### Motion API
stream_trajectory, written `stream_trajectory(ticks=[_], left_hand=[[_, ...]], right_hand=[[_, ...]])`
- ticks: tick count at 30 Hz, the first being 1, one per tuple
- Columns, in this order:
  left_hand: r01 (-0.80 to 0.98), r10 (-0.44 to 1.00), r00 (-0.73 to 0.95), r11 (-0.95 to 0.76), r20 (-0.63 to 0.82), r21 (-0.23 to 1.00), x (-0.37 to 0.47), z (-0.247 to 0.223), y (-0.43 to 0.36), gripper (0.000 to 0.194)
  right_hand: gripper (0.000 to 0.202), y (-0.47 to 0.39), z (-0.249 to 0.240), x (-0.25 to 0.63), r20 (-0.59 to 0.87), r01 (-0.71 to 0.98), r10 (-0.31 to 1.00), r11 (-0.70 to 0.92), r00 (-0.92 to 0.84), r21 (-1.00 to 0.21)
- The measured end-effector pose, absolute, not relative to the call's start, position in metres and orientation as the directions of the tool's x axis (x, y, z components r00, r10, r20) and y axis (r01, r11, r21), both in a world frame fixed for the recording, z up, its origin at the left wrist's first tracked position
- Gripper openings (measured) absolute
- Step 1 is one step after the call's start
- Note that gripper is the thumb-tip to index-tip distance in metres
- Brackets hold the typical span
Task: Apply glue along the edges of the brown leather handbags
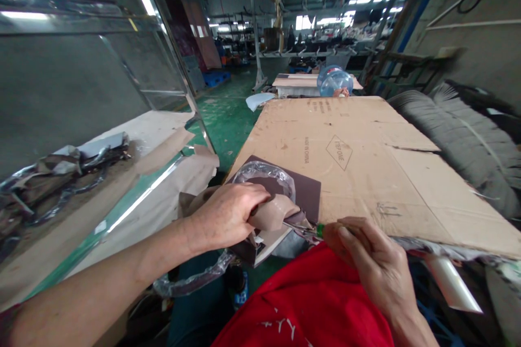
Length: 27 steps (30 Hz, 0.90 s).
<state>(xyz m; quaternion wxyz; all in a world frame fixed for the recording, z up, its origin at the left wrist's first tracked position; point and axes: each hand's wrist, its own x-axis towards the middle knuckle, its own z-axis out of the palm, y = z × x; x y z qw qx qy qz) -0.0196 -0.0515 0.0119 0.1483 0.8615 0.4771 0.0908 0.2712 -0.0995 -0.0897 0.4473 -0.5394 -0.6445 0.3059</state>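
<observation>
A dark brown bag (301, 179) with plastic-wrapped handles (277, 171) lies over the near left edge of a cardboard-covered table. My left hand (232, 211) is closed on crumpled brown paper (272, 212) at the bag's opening. To the right, my right hand (366, 249) is wrapped round a tool with a green part (320, 230) showing at its front. The tool's thin tip points left toward the bag, where it meets the paper and dark material. A second wrapped handle (199, 280) hangs below the bag.
The cardboard sheet (366, 146) spreads ahead and right. A paper-covered bench (175, 173) with wrapped straps (69, 173) stands left beside a metal frame. Beyond the table is a blue water bottle (334, 81). Grey layered material (468, 141) lies right, and a white roll (453, 282) sticks out below.
</observation>
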Motion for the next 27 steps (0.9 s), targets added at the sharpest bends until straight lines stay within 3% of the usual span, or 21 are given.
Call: stream_trajectory(ticks=[4, 8, 13, 16, 20, 24, 27], left_hand=[[0.767, 0.823, 0.567, -0.539, 0.026, 0.347, -0.019, 0.011, -0.052, 0.034], [0.753, 0.81, 0.584, -0.567, 0.059, 0.335, -0.019, 0.01, -0.052, 0.028], [0.744, 0.801, 0.595, -0.581, 0.069, 0.331, -0.02, 0.008, -0.051, 0.028], [0.744, 0.805, 0.59, -0.571, 0.058, 0.347, -0.021, 0.006, -0.053, 0.03], [0.755, 0.813, 0.581, -0.551, 0.025, 0.356, -0.021, 0.006, -0.054, 0.031], [0.757, 0.815, 0.579, -0.553, 0.035, 0.347, -0.019, 0.007, -0.054, 0.028], [0.753, 0.809, 0.588, -0.559, 0.027, 0.346, -0.019, 0.007, -0.054, 0.027]], right_hand=[[0.025, -0.108, -0.077, 0.263, 0.167, 0.262, 0.981, 0.186, -0.095, -0.947], [0.022, -0.116, -0.068, 0.255, 0.26, 0.346, 0.965, 0.253, -0.028, -0.903], [0.02, -0.124, -0.064, 0.249, 0.22, 0.174, 0.968, 0.239, -0.122, -0.955], [0.016, -0.128, -0.06, 0.249, 0.263, 0.226, 0.959, 0.281, -0.11, -0.933], [0.015, -0.131, -0.056, 0.249, 0.235, 0.181, 0.947, 0.277, -0.221, -0.944], [0.015, -0.134, -0.054, 0.25, 0.213, 0.16, 0.965, 0.237, -0.152, -0.958], [0.017, -0.134, -0.053, 0.254, 0.157, 0.129, 0.966, 0.186, -0.207, -0.974]])
